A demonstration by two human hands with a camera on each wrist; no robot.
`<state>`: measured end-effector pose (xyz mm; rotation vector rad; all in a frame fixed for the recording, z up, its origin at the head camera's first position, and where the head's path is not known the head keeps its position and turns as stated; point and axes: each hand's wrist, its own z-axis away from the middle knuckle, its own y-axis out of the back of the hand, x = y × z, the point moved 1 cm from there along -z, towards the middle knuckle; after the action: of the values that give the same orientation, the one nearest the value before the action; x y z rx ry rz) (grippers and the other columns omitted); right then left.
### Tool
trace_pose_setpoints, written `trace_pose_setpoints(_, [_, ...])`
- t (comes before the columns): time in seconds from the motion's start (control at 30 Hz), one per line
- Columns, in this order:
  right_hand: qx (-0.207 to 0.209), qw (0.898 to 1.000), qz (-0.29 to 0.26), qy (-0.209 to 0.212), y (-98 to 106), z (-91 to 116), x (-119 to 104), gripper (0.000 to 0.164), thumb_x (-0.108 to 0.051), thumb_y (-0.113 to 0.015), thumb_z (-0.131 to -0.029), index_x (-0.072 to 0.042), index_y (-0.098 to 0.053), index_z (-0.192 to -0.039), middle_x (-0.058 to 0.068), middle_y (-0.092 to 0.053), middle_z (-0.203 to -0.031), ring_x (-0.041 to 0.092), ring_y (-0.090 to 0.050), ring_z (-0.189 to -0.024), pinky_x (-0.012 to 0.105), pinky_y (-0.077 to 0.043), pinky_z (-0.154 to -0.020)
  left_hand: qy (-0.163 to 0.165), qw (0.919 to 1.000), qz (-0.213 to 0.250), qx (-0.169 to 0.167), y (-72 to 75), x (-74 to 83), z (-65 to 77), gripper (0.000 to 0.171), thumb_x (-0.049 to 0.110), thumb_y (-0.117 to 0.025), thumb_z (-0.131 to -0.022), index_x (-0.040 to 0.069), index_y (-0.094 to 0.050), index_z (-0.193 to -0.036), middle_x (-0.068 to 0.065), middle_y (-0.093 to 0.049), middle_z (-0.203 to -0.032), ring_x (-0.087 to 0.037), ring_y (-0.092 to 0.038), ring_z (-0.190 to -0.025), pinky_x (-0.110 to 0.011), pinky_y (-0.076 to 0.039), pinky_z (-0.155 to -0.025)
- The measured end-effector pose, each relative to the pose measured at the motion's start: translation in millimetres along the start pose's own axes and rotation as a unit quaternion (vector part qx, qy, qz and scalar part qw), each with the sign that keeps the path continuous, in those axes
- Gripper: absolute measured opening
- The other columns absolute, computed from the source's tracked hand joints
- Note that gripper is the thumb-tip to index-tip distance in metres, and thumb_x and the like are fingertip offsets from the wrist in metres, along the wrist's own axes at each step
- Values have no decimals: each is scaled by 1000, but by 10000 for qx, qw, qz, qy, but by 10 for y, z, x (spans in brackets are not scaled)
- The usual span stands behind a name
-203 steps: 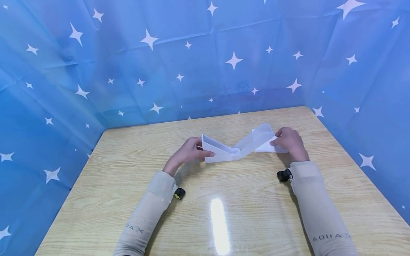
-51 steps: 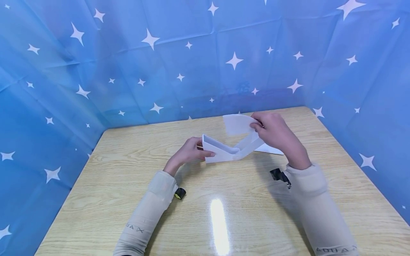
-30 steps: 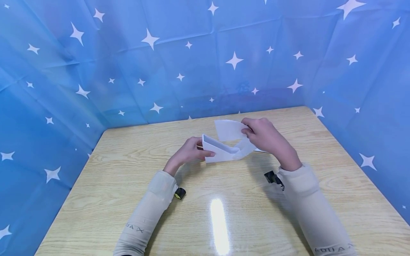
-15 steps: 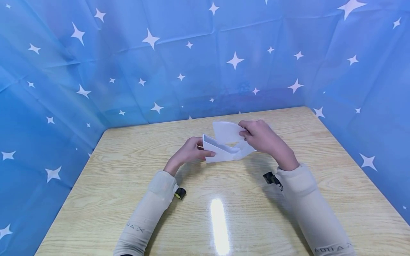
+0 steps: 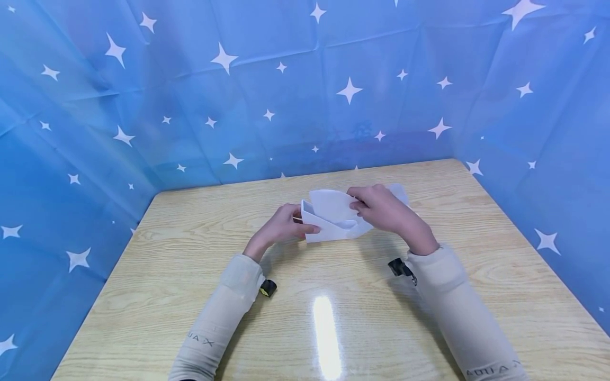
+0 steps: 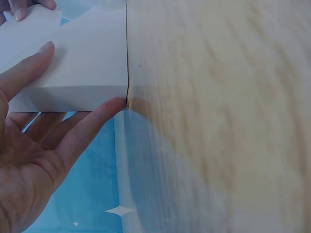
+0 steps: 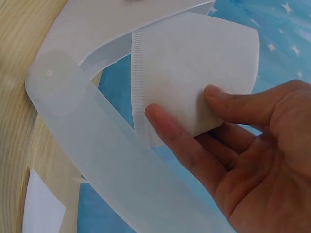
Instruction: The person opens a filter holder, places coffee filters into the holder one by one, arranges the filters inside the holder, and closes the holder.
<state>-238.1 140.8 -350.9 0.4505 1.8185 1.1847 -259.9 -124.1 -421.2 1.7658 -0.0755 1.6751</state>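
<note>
In the head view a white case (image 5: 329, 233) with a slanted open top rests on its long side on the table. My left hand (image 5: 281, 225) grips its left end, thumb on the front face and fingers beneath and behind. A translucent lid (image 7: 121, 150) is hinged at the case's lower right and swung wide. My right hand (image 5: 383, 211) pinches a white cone coffee filter (image 7: 194, 63) with a crimped edge between thumb and fingers. In the head view the filter (image 5: 331, 205) stands over the case's opening, its lower edge dipping behind the front wall.
Another piece of white paper (image 7: 43, 204) lies on the table under the lid, mostly hidden by my right hand in the head view. The wooden table (image 5: 190, 254) ends at a blue star-printed cloth (image 5: 286, 79) at the back and sides.
My right hand picked up the coffee filter from the table's right side, then carried it left and down to the case's opening. The left hand and case have stayed put.
</note>
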Motion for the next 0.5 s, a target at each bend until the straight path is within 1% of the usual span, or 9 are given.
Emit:
trace_pose_setpoints(0.1, [-66,10000,-3,47,-10,-9,-11,24,-4,-55,-105,-6,-52,-82,-4,-28,-62,12,-33,-56,28,-37,-60,0,10000,22,-24,1,0,2,32,21,-81,-91,14,-72,-121,-10,-76,-111,-32,-74,-93,-52,-64,-77])
trace_pose_setpoints(0.17, [-105,9999,4,63,-18,-15,-14,26,-3,-54,-105,-8,-50,-80,-4,-24,-63,12,-27,-56,28,-34,-59,-9,10000,42,-39,1,2,3,32,21,-81,-91,14,-72,-121,-10,-76,-110,-32,-74,-92,-52,-64,-77])
trace_pose_setpoints(0.23, [-123,9999,12,71,-25,-18,-16,28,-3,-54,-105,-10,-47,-79,-4,-23,-63,12,-24,-57,27,-32,-59,-25,10000,36,-46,1,2,1,32,21,-81,-91,14,-72,-121,-10,-76,-110,-32,-74,-91,-51,-64,-76])
trace_pose_setpoints(0.37, [-202,9998,39,48,-40,-21,-17,30,-3,-53,-105,-11,-44,-78,-4,-22,-64,13,-21,-57,28,-30,-59,-62,10000,12,-33,2,5,-2,33,21,-82,-91,14,-72,-121,-10,-76,-110,-33,-73,-90,-51,-63,-76])
trace_pose_setpoints(0.5, [-285,9995,97,60,-57,-24,-19,27,-2,-52,-105,-8,-47,-80,-4,-22,-64,13,-20,-57,28,-28,-59,-96,10000,-16,-17,3,1,-5,34,20,-82,-90,14,-72,-122,-10,-76,-109,-33,-73,-91,-52,-63,-76])
